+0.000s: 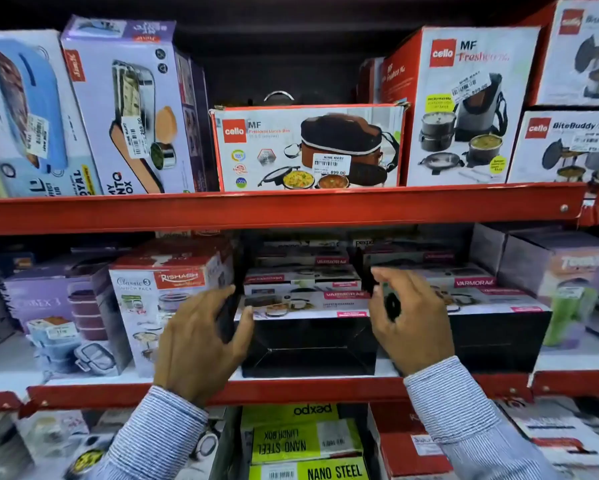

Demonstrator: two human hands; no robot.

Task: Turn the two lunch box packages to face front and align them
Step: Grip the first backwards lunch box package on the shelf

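Two Varmora lunch box packages stand side by side on the middle shelf, black bottoms toward me and printed faces up. The left package [308,344] sits between my hands. My left hand [201,341] wraps its left edge, thumb on the upper front corner. My right hand [408,317] is at its right edge, fingers curled near the gap to the right package [495,330]; whether it grips the box is unclear. More Varmora boxes [301,275] lie stacked behind.
A Rishabh Classic 3 box [166,306] stands close on the left. A purple Tuffy box [564,282] is on the right. The red shelf lip [291,386] runs in front. Cello boxes [308,147] fill the upper shelf; Pexpo Nano Steel boxes [305,441] lie below.
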